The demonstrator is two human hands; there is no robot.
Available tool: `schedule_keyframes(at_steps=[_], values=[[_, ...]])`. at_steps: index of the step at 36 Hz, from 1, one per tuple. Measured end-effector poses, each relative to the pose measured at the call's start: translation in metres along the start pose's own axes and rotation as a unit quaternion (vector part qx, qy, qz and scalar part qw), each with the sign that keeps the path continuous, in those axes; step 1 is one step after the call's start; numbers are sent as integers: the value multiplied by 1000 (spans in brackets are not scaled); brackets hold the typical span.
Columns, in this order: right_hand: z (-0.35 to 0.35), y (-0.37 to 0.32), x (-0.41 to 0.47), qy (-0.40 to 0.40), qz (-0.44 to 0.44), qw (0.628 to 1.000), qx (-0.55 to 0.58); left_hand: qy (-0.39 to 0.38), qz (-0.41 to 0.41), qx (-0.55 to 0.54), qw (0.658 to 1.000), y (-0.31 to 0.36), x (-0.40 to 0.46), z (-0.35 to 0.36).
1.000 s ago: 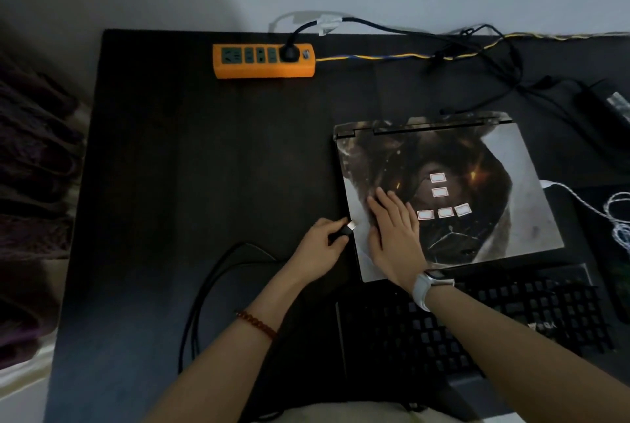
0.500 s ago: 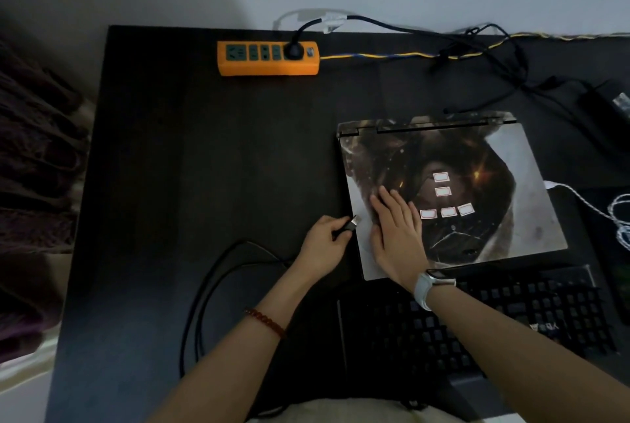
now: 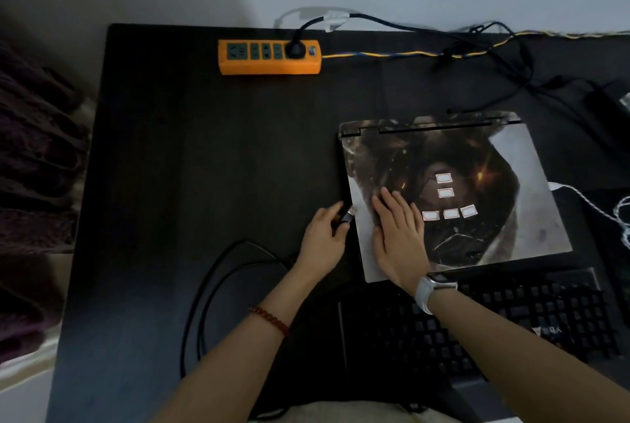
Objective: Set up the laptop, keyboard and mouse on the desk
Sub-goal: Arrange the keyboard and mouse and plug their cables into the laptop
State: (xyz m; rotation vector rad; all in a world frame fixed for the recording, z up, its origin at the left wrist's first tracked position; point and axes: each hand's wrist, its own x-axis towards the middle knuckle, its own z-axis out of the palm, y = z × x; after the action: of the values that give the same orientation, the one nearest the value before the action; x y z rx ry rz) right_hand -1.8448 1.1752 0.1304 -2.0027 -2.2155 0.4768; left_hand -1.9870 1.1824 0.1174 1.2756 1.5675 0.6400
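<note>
Left hand pinches USB plug beside stickered laptop, labels blank

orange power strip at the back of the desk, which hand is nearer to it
Left. The left hand, pinching a black USB plug, lies below the orange power strip; the right hand, flat on the laptop lid, lies farther right.

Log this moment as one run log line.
step: plugging USB | left hand: holds USB plug at laptop's left edge | right hand: flat on closed laptop lid | keyboard: in front of laptop
</note>
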Motion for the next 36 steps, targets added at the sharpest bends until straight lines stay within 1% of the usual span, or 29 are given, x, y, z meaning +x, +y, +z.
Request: schedule_keyframes(at_steps=[2,4,6,8,14,19,30,36], values=[[0,0,0,7,-3,1000,3,48,2,12,999,-1,-1,-2],[0,0,0,13,-8,1000,4,70,34,47,996,-3,-4,-5],[0,0,0,17,-10,1000,3,69,83,94,990,-6,-6,-6],[1,0,0,18,-13,1000,0,64,112,132,983,-8,-8,-8],[4,2,0,16,-11,1000,3,50,124,189,973,-8,-8,-10],[5,2,0,17,-10,1000,-3,89,146,268,948,-7,-3,-13],[5,2,-1,13,-12,1000,-12,76,154,232,957,-13,1,-15],[4,2,0,12,-13,1000,-13,50,170,229,957,-13,-7,-13]])
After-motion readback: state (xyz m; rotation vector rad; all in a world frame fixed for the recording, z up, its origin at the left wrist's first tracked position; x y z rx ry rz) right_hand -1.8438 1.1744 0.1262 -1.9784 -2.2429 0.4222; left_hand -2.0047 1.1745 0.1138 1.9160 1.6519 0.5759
